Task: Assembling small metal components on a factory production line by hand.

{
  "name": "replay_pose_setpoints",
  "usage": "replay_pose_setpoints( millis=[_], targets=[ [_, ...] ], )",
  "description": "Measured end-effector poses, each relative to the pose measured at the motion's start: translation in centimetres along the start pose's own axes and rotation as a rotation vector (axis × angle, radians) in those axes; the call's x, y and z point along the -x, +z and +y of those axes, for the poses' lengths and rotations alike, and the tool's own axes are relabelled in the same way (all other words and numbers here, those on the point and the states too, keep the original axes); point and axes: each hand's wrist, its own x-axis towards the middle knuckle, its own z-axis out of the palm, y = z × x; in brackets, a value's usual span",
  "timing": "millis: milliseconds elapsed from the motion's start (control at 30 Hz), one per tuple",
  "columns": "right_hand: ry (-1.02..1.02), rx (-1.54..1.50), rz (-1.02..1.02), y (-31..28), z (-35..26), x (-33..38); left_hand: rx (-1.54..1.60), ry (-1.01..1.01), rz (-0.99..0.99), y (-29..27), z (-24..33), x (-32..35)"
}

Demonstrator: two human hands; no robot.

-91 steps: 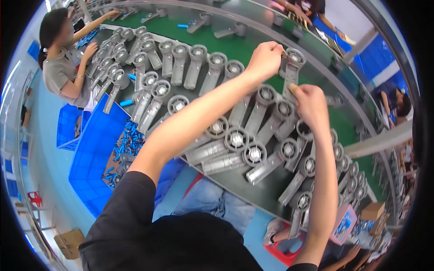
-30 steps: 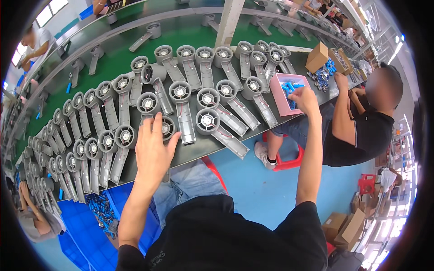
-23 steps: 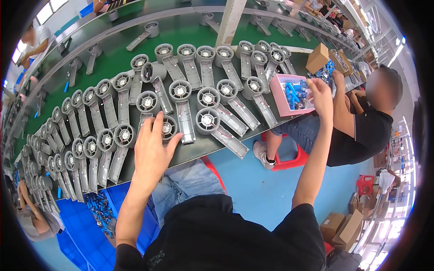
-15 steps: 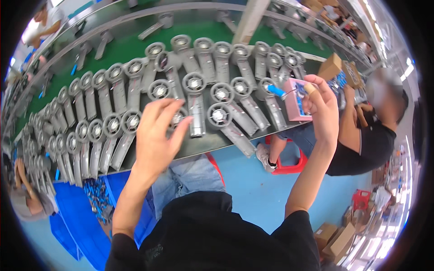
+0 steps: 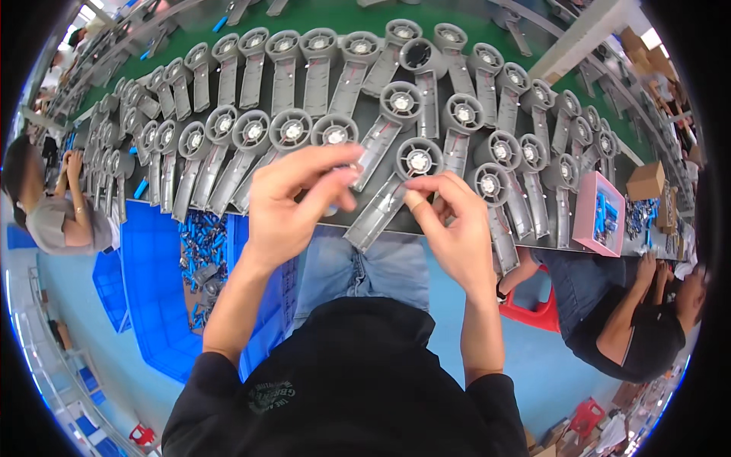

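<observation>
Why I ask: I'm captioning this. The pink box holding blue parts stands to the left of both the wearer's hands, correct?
Wrong side: the head view shows the pink box holding blue parts to the right of both the left hand and the right hand.

Fan housings [image 5: 380,206]: smooth plastic (jeans [image 5: 365,268]: denim).

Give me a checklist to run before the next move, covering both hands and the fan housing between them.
1. Fan housing ring uncovered by the hands: ok, mostly visible.
2. Handle wholly over the table: not ok, its lower end shows past the near edge.
3. Right hand gripping the housing: cannot tell, it overlaps the upper handle.
4. Left hand empty: cannot tell, partly blurred.
5. Pink box holding blue cylinders: ok.
</observation>
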Motion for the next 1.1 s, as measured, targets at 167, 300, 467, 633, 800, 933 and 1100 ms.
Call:
replay_pose_setpoints(
  millis=[167,300,467,633,800,933,1100],
  targets=[
    [0.075,-0.073,0.106,1.6,1.1,1.3,-1.000,0.495,-0.482,-0.8,-1.4,0.6],
    [0.063,-0.128,0.164,2.8,1.8,1.7,-1.192,0.563,-0.577,0.2,-2.2,0.3],
    [-0.153,-0.230,0.291,5.2,3.1,2.0,-1.025,0.511,-0.442,1.0,-3.4,0.0],
    [-0.203,-0.089,0.409,6.8,4.2,1.4,-0.560,0.004,-0.142,2.2,-3.6,-0.2],
    [-0.407,0.101,0.506,6.8,4.9,0.8,-0.496,-0.087,-0.216,1.6,-3.1,-0.6],
    [-0.359,0.091,0.514,6.5,4.9,0.8,-0.397,-0.099,-0.284,1.1,-3.1,-0.1],
    [-0.304,0.065,0.483,6.4,4.6,0.8,-0.284,-0.078,-0.147,1.5,-4.2,0.9]
  ],
)
